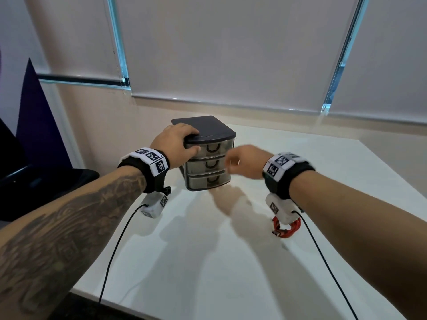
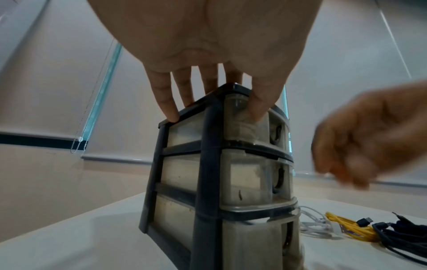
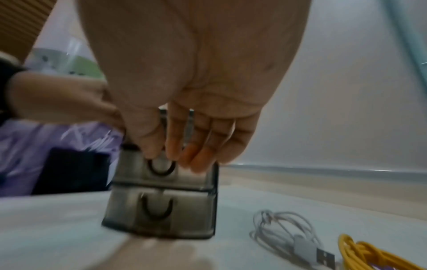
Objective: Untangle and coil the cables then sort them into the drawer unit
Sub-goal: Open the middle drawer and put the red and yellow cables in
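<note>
The drawer unit [image 1: 205, 153], a dark frame with 3 translucent drawers, is seen standing upright on the white worktop [image 1: 231, 262], at about 12 o'clock from the person in the head view. The left hand [image 1: 175, 144] is laid over the unit's top front corner at its 9 o'clock side: the fingers [image 2: 165, 98] are spread straight along the lid edge and the thumb is pressed against the face of the top drawer, so the unit is gripped between thumb and fingers. The right hand [image 1: 245, 161] is held in the air just in front of the drawers at the unit's 3 o'clock side, blurred; its fingers are loosely curled toward the top drawer's U-shaped handle [image 3: 161, 167], and whether the handle is touched cannot be told. Nothing is seen held in it.

A red coiled cable [image 1: 287, 228] is lying on the worktop beneath the right wrist, at about 4 o'clock from the unit. In the wrist views 3 more cables are found on the worktop beside the unit's 3 o'clock side: a white cable [image 3: 284, 235] nearest the unit, a yellow cable [image 2: 346, 227] next, then a dark blue cable [image 2: 402, 237] farthest out. All 3 drawers appear pushed in
</note>
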Demonstrator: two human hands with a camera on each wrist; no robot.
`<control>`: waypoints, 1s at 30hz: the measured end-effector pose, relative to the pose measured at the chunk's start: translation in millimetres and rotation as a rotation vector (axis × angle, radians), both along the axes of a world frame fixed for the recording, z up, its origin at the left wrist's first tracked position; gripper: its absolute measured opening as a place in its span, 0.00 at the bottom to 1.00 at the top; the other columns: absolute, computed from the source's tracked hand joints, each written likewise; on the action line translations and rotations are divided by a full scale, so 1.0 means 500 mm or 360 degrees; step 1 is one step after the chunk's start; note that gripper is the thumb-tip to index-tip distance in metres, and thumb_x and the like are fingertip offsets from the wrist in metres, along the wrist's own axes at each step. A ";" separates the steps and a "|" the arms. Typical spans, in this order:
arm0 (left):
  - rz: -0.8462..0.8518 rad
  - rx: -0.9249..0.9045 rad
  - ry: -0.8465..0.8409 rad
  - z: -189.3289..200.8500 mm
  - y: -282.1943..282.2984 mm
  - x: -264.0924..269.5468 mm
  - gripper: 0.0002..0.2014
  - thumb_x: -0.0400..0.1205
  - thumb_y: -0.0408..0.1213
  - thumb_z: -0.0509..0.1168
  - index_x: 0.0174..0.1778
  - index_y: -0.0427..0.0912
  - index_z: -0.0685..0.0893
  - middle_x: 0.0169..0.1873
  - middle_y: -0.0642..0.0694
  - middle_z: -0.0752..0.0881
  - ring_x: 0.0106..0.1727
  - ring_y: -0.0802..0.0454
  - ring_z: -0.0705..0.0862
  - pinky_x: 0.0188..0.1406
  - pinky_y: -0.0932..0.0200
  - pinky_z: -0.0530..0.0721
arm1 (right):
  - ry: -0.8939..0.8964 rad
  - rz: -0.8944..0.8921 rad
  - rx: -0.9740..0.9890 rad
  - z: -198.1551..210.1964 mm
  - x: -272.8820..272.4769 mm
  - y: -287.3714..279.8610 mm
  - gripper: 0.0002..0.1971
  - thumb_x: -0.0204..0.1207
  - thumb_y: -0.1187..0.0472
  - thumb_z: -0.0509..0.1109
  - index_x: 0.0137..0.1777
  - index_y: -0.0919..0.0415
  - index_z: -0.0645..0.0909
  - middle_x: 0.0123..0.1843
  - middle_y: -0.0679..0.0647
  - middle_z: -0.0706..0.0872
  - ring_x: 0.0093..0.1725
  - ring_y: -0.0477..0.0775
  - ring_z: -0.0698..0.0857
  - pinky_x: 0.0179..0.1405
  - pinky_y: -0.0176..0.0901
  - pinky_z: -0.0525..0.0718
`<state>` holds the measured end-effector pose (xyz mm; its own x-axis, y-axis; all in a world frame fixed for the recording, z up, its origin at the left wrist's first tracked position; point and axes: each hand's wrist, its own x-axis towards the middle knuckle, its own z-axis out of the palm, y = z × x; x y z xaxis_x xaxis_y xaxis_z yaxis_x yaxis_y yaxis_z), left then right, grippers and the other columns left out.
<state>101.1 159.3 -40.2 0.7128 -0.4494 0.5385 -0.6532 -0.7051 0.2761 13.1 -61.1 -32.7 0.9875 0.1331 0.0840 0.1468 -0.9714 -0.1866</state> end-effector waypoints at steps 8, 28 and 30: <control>-0.0045 0.0002 -0.0076 0.000 -0.011 -0.017 0.20 0.78 0.47 0.72 0.67 0.52 0.83 0.66 0.54 0.83 0.64 0.47 0.80 0.60 0.54 0.73 | -0.0069 0.0106 -0.0295 -0.088 -0.010 0.044 0.20 0.79 0.55 0.64 0.71 0.48 0.76 0.62 0.54 0.88 0.59 0.64 0.86 0.47 0.47 0.77; -0.0061 -0.0078 0.0018 -0.021 -0.019 -0.020 0.21 0.80 0.46 0.69 0.69 0.51 0.79 0.67 0.52 0.81 0.68 0.46 0.74 0.68 0.48 0.74 | -0.0157 0.0149 0.0000 -0.045 -0.089 -0.011 0.11 0.79 0.53 0.69 0.56 0.47 0.91 0.36 0.40 0.82 0.43 0.48 0.82 0.44 0.42 0.81; -0.0051 -0.0083 0.0025 -0.021 -0.024 -0.025 0.20 0.80 0.46 0.68 0.68 0.51 0.79 0.66 0.52 0.80 0.68 0.46 0.73 0.66 0.49 0.74 | -0.0120 0.0179 0.0019 -0.037 -0.110 -0.021 0.10 0.79 0.54 0.69 0.53 0.48 0.93 0.32 0.39 0.82 0.39 0.47 0.82 0.45 0.44 0.84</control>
